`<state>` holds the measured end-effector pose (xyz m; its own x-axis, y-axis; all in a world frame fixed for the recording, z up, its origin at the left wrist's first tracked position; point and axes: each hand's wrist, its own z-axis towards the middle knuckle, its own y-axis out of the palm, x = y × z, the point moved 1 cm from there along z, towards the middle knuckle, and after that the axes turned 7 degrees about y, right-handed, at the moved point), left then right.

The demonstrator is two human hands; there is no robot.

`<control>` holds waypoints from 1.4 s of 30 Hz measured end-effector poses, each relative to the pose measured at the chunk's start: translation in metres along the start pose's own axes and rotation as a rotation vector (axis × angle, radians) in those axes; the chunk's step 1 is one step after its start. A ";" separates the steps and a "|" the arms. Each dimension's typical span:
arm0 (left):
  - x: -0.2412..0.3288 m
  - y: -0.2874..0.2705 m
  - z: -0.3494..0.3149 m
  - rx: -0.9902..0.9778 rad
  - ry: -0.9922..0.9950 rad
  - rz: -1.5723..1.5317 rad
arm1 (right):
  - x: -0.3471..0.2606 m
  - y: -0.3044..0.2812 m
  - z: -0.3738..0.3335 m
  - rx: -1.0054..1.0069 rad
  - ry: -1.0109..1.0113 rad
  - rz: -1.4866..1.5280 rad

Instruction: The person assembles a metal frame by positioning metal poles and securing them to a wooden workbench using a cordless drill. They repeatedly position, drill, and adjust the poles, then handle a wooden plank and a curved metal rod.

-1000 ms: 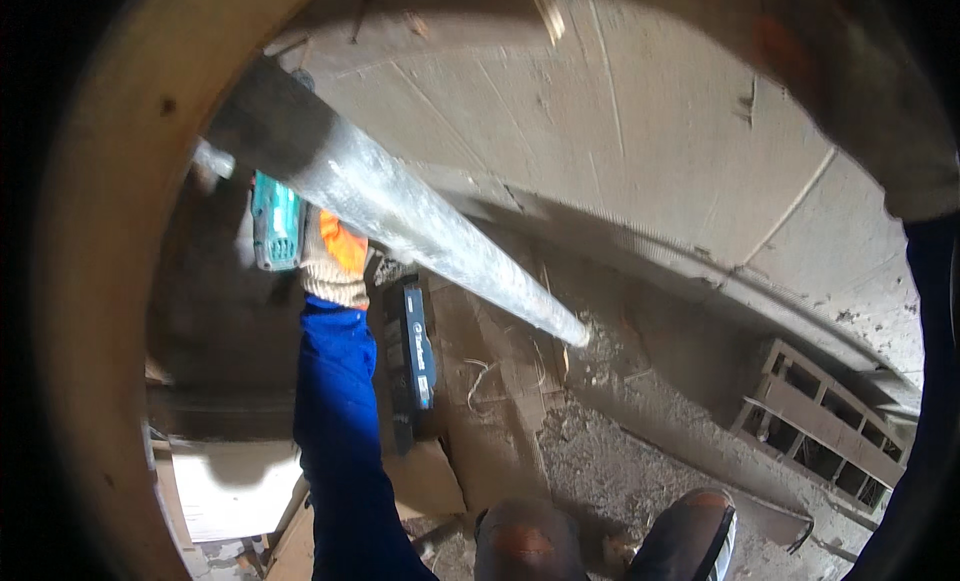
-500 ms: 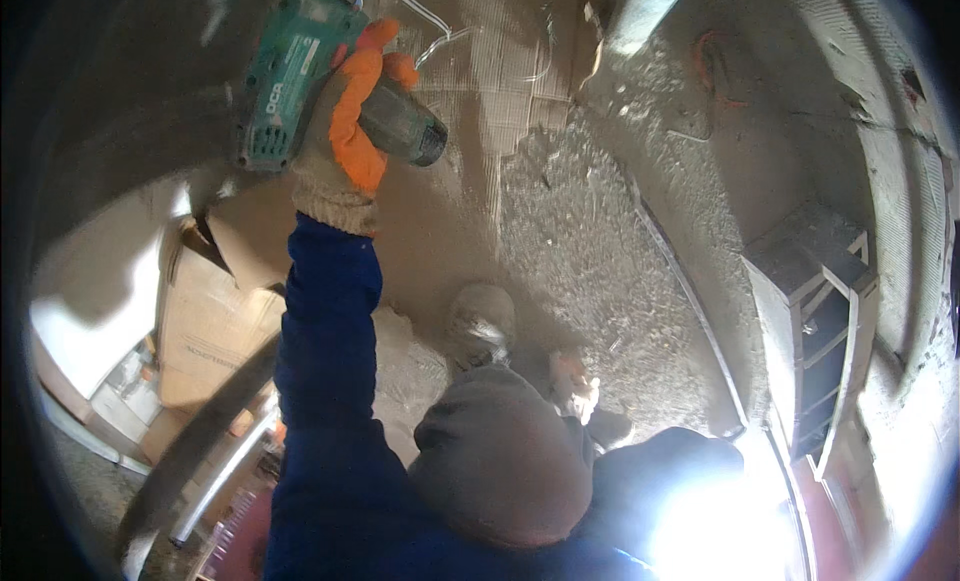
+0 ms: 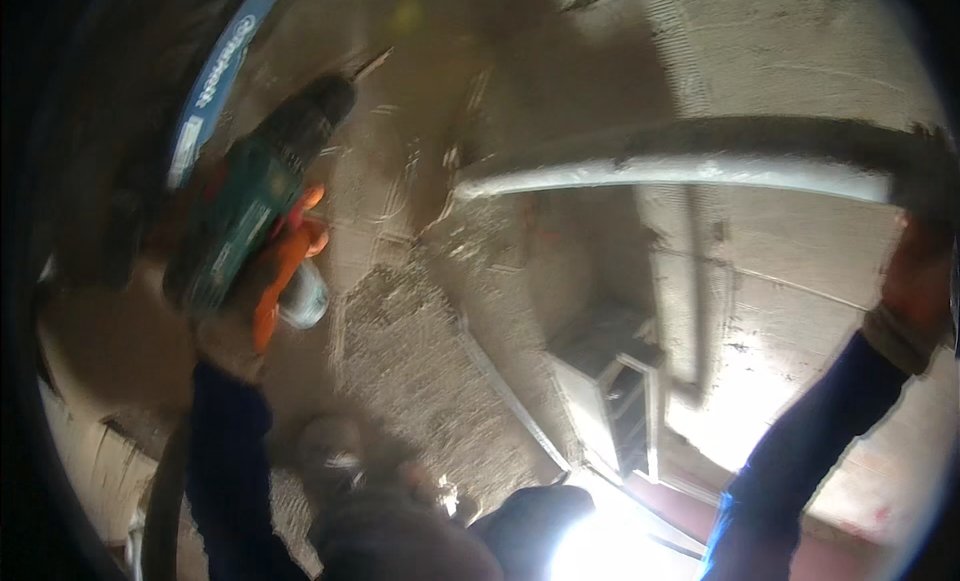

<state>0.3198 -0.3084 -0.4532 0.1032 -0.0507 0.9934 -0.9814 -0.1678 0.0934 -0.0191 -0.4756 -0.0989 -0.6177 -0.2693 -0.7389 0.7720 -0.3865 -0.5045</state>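
Observation:
A green and black cordless drill point(image 3: 240, 211) is in my left hand point(image 3: 285, 261), at the left of the view. The orange-gloved fingers wrap round its handle. A thin bit point(image 3: 372, 63) points up and to the right from the chuck. At the right edge my right hand point(image 3: 915, 276), also in an orange glove, is raised with the fingers closed at the end of a long pale metal bar point(image 3: 680, 171). Motion blurs that grip. The bar stretches leftward, and its far end lies beside torn cardboard point(image 3: 385, 196).
A blue strip point(image 3: 215, 86) with white lettering runs along the upper left. A ladder-like frame point(image 3: 630, 411) stands at lower centre right. Near it, a thin rod point(image 3: 510, 391) crosses the rough, debris-strewn floor point(image 3: 400, 341). Bright light glares at the bottom.
My view has turned right, so the scene has shifted left. My right arm and most of the metal bar have come into view. The drill stays in my left hand, its bit now visible.

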 end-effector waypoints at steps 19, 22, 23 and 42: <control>0.104 0.174 0.204 -1.307 -0.742 -1.708 | -0.030 0.072 -0.028 0.445 -0.051 0.267; 0.152 0.188 0.207 -1.159 -0.515 -1.640 | -0.033 0.072 -0.029 0.469 -0.031 0.236; 0.165 0.188 0.205 -1.008 -0.315 -1.512 | -0.033 0.072 -0.030 0.485 -0.002 0.232; 0.264 0.235 0.239 -0.665 0.407 -1.245 | -0.031 0.066 -0.030 0.413 0.005 0.186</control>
<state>0.1552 -0.5969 -0.1853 0.9787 0.0775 0.1901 -0.1990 0.5854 0.7860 0.0556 -0.4669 -0.1230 -0.4727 -0.3631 -0.8029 0.7443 -0.6523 -0.1432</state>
